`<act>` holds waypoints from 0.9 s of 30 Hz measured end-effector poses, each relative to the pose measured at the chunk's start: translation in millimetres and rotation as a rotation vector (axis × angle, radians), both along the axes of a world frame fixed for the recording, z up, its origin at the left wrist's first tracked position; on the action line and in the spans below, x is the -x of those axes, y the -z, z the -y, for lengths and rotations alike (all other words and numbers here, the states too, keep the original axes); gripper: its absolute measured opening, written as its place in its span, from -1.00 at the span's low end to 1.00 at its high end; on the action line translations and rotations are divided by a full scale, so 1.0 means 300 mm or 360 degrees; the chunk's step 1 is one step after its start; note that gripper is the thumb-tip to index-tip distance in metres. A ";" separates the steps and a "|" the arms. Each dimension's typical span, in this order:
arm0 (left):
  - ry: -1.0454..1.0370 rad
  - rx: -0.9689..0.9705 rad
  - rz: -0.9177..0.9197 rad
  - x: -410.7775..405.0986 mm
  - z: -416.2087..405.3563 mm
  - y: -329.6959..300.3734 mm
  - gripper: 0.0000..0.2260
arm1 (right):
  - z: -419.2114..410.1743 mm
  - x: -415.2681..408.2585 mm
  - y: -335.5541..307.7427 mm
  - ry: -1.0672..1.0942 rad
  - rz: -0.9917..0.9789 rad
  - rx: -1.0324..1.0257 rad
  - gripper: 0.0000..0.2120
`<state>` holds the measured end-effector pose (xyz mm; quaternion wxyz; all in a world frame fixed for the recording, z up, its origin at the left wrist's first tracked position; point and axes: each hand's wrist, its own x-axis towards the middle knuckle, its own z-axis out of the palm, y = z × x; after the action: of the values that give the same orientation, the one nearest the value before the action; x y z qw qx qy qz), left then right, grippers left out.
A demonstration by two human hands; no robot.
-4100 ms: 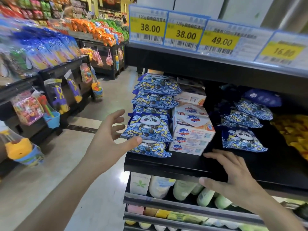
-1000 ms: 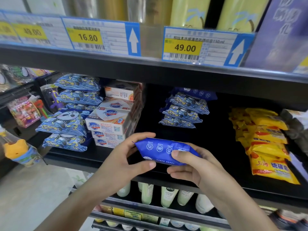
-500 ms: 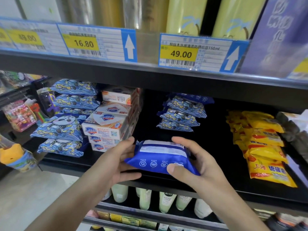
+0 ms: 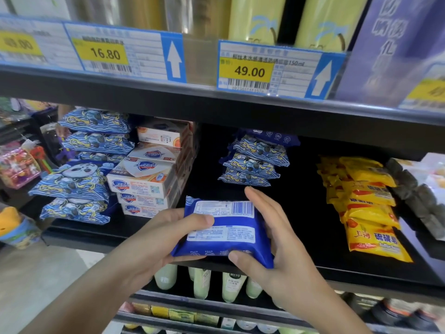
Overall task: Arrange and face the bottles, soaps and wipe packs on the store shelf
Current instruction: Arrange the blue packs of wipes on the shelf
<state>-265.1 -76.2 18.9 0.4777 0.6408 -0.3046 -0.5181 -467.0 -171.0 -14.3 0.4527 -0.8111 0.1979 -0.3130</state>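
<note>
Above the shelf's front edge (image 4: 101,239) | blue wipe pack (image 4: 222,233) between both hands, label side up | left hand (image 4: 166,237) grips its left edge, thumb on top | right hand (image 4: 272,239) clasps its right side, thumb at the near edge

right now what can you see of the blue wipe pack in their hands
The blue wipe pack is a soft, glossy plastic pouch, back side up, showing white printed panels and a barcode. It is tilted, held over the shelf's front edge. The left hand grips its left side, thumb on top; the right hand grips the right side.
</note>
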 end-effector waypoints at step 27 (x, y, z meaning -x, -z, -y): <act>-0.0084 0.0548 0.0357 -0.012 -0.052 0.024 -0.57 | 0.012 -0.021 -0.092 0.0362 -0.0261 -0.0531 -0.45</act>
<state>-261.5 -60.5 11.9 0.5565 0.6113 -0.4231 -0.3710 -460.8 -174.8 13.2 0.5247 -0.7201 0.3734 -0.2581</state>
